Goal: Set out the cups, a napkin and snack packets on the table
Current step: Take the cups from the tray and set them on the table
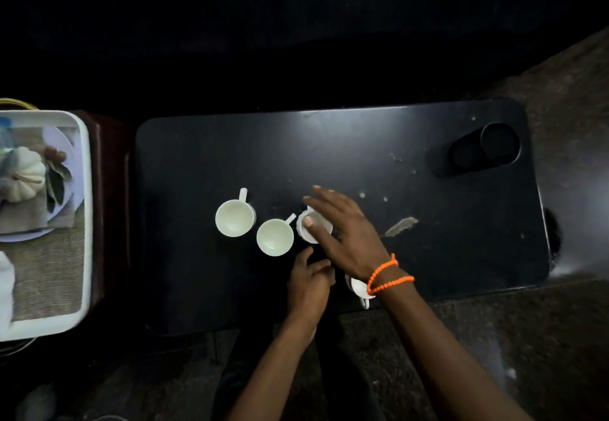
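On the black table [362, 143], near its front edge: both hands at work among white cups.
Right hand [342, 229]: fingers spread and nearly straight, laid over the third cup [311, 227]; thumb tip rests on its rim. Loose cover rather than a closed grasp; whether the cup is lifted, cannot tell.
Left hand [308, 284]: fingers curled loosely, resting on the table just in front of the third cup; touches no cup, holds nothing visible.
Cup count: four. Left cup [234, 218] upright, handle pointing away from the person. Middle cup [275, 236] upright, handle up and to the right, just beside the third cup. Fourth cup [357, 287] at the front edge, mostly hidden beneath the right wrist, handle toward the person.
Wrist: two strands of orange beads [389, 275] on the right arm.
White tray [86, 223]: one, left of the table, apart from it; holds a printed mat and blurred pale items, unidentifiable.
Dark cylinder [484, 148]: one, far right corner, lying on its side.
Table surface: scattered crumbs and one torn brownish scrap [400, 225] right of the right hand.
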{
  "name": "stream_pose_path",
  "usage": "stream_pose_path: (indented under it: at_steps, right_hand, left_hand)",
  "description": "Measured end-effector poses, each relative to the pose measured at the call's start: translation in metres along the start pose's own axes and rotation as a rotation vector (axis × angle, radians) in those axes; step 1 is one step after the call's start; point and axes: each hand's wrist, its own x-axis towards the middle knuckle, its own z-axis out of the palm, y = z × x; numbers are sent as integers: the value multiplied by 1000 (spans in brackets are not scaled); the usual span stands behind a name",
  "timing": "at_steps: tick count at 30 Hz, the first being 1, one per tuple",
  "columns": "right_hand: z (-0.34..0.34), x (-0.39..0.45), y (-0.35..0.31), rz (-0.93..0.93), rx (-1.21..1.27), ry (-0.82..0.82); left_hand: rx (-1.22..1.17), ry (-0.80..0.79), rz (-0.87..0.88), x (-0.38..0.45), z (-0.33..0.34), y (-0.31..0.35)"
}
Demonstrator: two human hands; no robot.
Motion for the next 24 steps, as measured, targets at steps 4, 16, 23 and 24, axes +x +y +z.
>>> stream_pose_path:
  at_steps: [4,16,23,24]
  right_hand:
    - [0,25,-5,5,-156,-174]
    - [18,-13,14,460,424,85]
    - [26,-2,11,595,634,110]
    - [26,0,12,600,645,118]
  left_hand:
    - [-222,-40,-97,1,0,11]
    - [-111,22,45,3,-7,13]
    - [-124,-45,137,14,0,11]
    - [-108,-40,136,15,1,11]
